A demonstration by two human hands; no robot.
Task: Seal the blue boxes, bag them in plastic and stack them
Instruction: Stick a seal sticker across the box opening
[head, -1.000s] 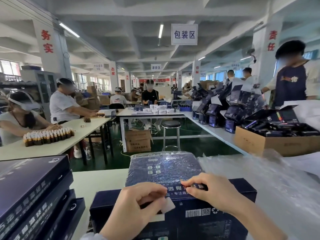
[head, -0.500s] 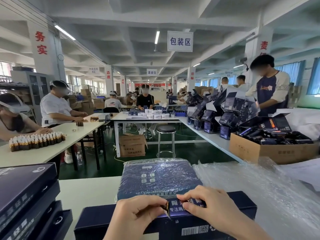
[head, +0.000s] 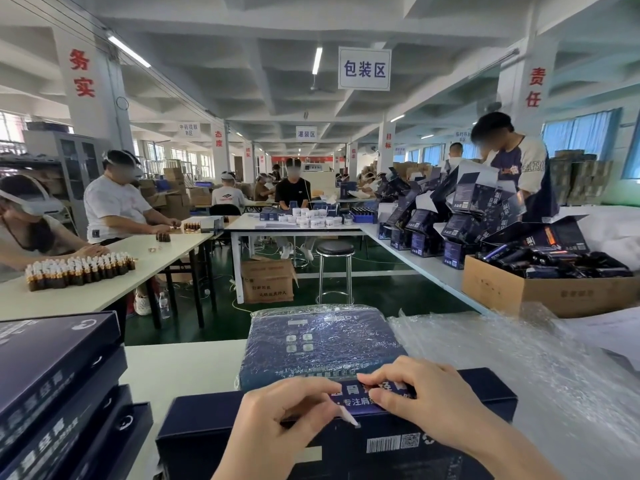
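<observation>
A dark blue box lies flat in front of me on the white table. My left hand pinches a small clear sticker at the box's top front edge. My right hand rests on the lid beside it, fingertips pressing near the printed white lettering. Just behind stands a blue box wrapped in plastic. A stack of unbagged blue boxes rises at my left.
Loose clear plastic bags cover the table at right. A cardboard carton of dark items sits behind them. A stool and a floor carton stand in the aisle. Other people work at tables around.
The white backing piece seen earlier in my left hand is gone. Both hands came together on the box's front edge, and the sticker now lies across that edge. The view tilted slightly up.
</observation>
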